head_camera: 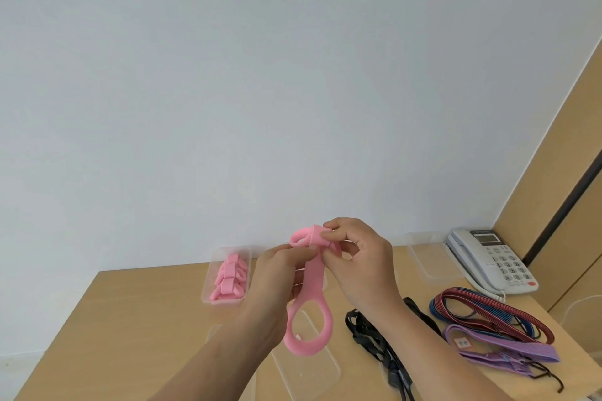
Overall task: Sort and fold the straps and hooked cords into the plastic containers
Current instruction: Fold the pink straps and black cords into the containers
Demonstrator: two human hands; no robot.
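Pink strap (314, 273), soft and floppy, hangs above the table (156, 319); we pinch its upper loop with left hand (280, 270) and right hand (355, 257), gripping at the fold.

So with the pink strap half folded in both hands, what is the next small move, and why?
Probably fold the hanging loop up to the pinched top. Both the left hand and right hand grip the pink strap at its upper end, while its lower loop dangles unfolded. The folded pink straps in the container at left are compact bundles, so this one likely needs the same.
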